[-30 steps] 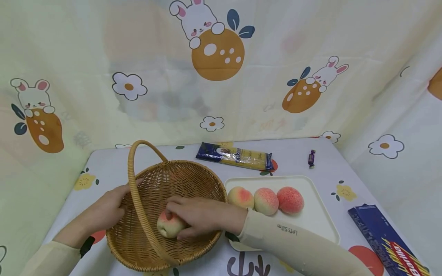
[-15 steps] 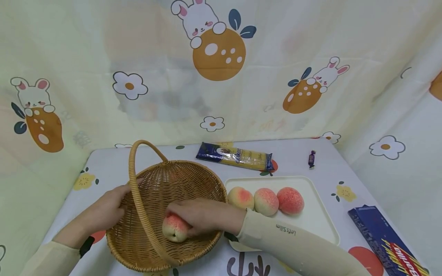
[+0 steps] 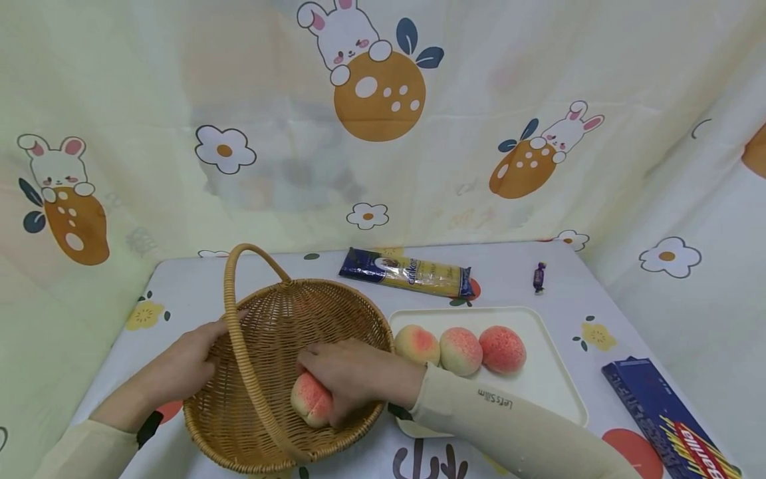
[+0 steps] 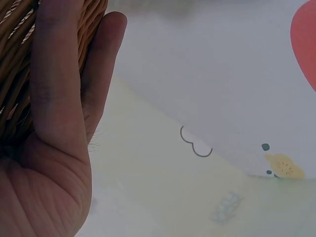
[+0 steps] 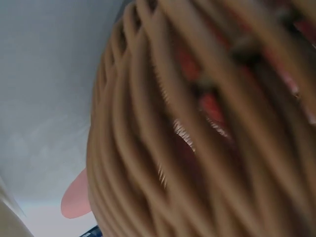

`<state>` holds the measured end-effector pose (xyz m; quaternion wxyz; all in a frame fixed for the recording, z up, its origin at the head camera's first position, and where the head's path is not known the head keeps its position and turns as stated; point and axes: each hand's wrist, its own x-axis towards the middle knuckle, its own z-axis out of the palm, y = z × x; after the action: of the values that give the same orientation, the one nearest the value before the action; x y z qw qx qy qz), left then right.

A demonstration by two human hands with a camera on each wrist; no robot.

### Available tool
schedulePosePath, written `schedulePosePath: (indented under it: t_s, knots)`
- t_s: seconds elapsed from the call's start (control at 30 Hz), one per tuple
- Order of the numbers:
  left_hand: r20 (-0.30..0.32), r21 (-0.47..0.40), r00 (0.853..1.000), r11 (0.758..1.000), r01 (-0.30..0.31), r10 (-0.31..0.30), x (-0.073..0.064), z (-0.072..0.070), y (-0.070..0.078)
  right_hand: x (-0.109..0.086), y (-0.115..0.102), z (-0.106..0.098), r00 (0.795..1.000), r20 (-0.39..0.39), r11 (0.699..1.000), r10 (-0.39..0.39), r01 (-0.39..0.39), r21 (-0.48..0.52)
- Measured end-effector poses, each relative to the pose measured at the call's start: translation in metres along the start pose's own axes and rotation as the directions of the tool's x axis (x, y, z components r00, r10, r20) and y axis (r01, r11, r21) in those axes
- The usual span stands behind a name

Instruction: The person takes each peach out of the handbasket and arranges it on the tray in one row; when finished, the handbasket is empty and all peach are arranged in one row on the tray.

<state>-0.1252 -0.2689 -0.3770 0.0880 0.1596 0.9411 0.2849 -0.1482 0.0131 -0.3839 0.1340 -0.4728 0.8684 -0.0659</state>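
In the head view a round wicker basket (image 3: 293, 306) with a tall arched handle stands tilted on the table. My left hand (image 3: 185, 362) grips its left rim; up close in the left wrist view, fingers (image 4: 57, 79) lie along the wicker. Inside the basket, my right hand (image 3: 350, 376) holds a red-and-cream peach (image 3: 312, 401) low near the bottom, its fingertips partly hidden. The right wrist view is mostly filled by the basket's woven wall (image 5: 143, 128). Beside the basket, a white tray (image 3: 547, 392) bears three peaches (image 3: 461, 350) in a row.
A blue and yellow pasta packet (image 3: 407, 273) lies behind the tray. At the back right is a small purple wrapped candy (image 3: 539, 278). A blue pasta box (image 3: 670, 416) lies at the right edge. A patterned curtain (image 3: 287, 186) hangs behind the table.
My right hand has shifted the peach slightly right inside the basket, turning it so its stem end no longer shows. The left hand stays on the rim.
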Motion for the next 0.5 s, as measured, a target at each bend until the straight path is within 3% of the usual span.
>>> schedulePosePath:
  t_s: [0.13, 0.23, 0.3, 0.4, 0.5]
  knots:
    - [0.006, 0.007, 1.0, 1.0, 0.0, 0.0, 0.001, -0.001, -0.001, -0.004, 0.004, -0.006, 0.998, -0.07, 0.992, -0.006, 0.015, 0.123]
    - [0.009, 0.012, 1.0, 1.0, 0.002, -0.002, 0.001, -0.001, -0.002, -0.008, 0.009, -0.012, 0.989, -0.149, 0.963, -0.02, 0.059, 0.264]
    - [0.005, 0.013, 1.0, 1.0, -0.001, 0.001, 0.001, 0.0, -0.002, -0.014, 0.014, -0.018, 0.98, -0.197, 0.919, -0.018, 0.094, 0.382]
    - [0.0, 0.016, 1.0, 1.0, -0.004, 0.004, 0.001, 0.0, -0.003, -0.025, 0.023, -0.026, 0.964, -0.267, 0.826, 0.01, 0.142, 0.545]
    - [0.001, 0.021, 1.0, 1.0, -0.004, 0.004, 0.001, -0.001, -0.003, -0.04, 0.035, -0.034, 0.937, -0.345, 0.757, 0.05, 0.19, 0.625]
